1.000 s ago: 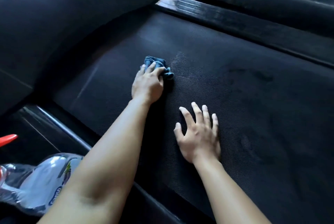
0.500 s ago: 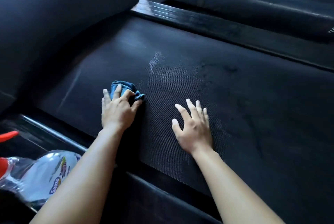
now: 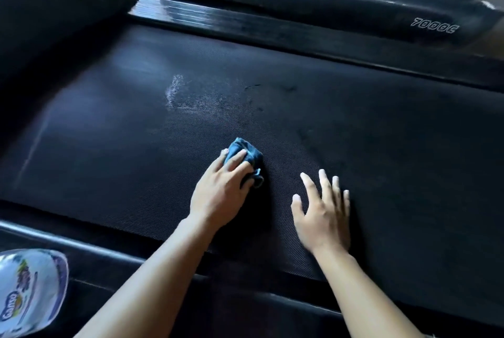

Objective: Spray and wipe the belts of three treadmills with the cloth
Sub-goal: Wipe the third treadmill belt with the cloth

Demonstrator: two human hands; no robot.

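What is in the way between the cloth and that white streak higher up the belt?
Nothing visible. Only bare belt lies between the cloth, gripped by the left hand, and the white streak. The right hand rests flat, off to the right.

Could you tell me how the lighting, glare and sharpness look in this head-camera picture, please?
Head view: dim overall, belt nearly black; glare streaks on the glossy side rail; spray bottle at lower left blurred and cropped; left hand, cloth and right hand well lit, fairly sharp.
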